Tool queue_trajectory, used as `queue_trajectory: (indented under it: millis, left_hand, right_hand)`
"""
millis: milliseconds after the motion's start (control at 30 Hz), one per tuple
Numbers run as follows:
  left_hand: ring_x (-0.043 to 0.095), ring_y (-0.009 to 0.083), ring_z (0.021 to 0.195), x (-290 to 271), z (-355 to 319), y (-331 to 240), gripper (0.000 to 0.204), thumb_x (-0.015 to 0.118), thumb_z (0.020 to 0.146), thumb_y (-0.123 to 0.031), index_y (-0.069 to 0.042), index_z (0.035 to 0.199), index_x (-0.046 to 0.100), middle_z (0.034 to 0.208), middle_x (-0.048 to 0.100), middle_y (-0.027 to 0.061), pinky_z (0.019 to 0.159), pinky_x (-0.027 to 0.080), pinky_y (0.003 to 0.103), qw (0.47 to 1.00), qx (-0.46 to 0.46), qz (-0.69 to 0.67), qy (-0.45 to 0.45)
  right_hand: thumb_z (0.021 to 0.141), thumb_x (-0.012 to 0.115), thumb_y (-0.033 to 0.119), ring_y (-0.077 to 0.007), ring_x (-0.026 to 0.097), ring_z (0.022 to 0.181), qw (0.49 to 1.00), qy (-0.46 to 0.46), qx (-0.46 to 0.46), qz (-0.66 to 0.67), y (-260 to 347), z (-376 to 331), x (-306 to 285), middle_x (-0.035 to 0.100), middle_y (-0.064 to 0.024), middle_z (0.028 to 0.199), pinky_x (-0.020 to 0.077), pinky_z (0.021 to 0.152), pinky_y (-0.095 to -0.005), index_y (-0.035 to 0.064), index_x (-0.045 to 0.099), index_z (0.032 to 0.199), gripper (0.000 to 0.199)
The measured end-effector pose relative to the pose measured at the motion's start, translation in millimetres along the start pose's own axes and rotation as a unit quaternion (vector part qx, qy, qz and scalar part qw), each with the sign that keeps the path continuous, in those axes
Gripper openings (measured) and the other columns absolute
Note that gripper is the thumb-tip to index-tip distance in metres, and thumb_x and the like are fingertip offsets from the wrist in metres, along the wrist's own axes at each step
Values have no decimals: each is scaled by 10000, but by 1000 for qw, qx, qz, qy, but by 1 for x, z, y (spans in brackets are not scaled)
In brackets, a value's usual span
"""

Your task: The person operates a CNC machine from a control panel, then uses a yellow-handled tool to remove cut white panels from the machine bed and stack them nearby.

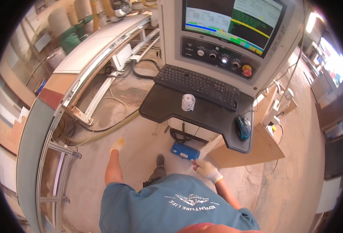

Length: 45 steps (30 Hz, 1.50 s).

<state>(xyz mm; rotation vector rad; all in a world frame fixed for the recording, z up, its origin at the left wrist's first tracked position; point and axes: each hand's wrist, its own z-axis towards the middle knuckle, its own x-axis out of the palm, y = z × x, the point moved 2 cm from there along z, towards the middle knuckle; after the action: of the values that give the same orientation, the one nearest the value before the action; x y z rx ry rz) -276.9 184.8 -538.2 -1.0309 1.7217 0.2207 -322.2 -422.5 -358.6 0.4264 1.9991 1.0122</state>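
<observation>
My left hand [118, 145], in a pale glove with yellow on it, hangs out over the floor at my left. Motion smears its fingers, so their pose is unclear. My right hand [207, 171] wears a whitish glove that leaves the fingertips bare. Its fingers are bent together in front of me, and whatever they may hold is too small to make out. Just past these fingertips is a blue box [185, 151], low beneath the console; touching or apart, I cannot tell. Above it, a white roll [188, 102] stands on the black console shelf [163, 101].
A machine console with a lit screen [235, 23] rises ahead, with a red stop button [247, 70], keyboard [196, 85] and mouse [242, 127]. A long curved machine bed [31, 143] runs along the left. Cables and a hose [101, 134] lie on the floor. A wooden panel [241, 151] stands right.
</observation>
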Motion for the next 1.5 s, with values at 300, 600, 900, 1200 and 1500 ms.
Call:
queue_trajectory:
  millis: [300,600,900,1200,1500]
  left_hand:
    - [550,90,609,-136,32,-199,195,723,950,-273,-105,902,638,684,583,-12,525,406,288,869,146,-453,-137]
    - [522,143,524,-212,32,-376,102,655,912,-94,-58,972,582,724,562,17,478,428,311,800,210,-547,-130]
    - [570,201,517,-216,18,-445,207,639,919,-86,-42,1083,520,722,578,69,452,439,350,776,147,-593,-157]
    - [653,269,690,-155,31,-439,240,617,890,-82,14,1103,564,820,652,141,653,515,419,749,129,-565,-322]
    - [511,160,512,-168,63,-441,144,585,854,-68,-48,990,542,706,549,31,483,392,340,789,130,-542,-258]
  right_hand:
    - [952,690,183,-404,683,974,948,69,-295,-100,181,24,-116,704,-166,1035,555,832,-470,39,701,1066,184]
    - [877,706,216,-319,704,947,848,87,-298,-429,198,116,-123,709,-92,945,578,779,-459,111,683,969,142]
    - [816,756,237,-285,711,923,814,68,-353,-456,181,124,-112,712,-66,923,580,747,-444,123,688,928,174]
    - [770,793,246,-280,686,887,843,44,-358,-399,172,124,-116,689,-71,883,550,742,-433,134,688,900,202]
    - [741,788,241,-283,678,884,854,45,-388,-345,172,123,-126,669,-62,891,551,762,-426,129,692,897,215]
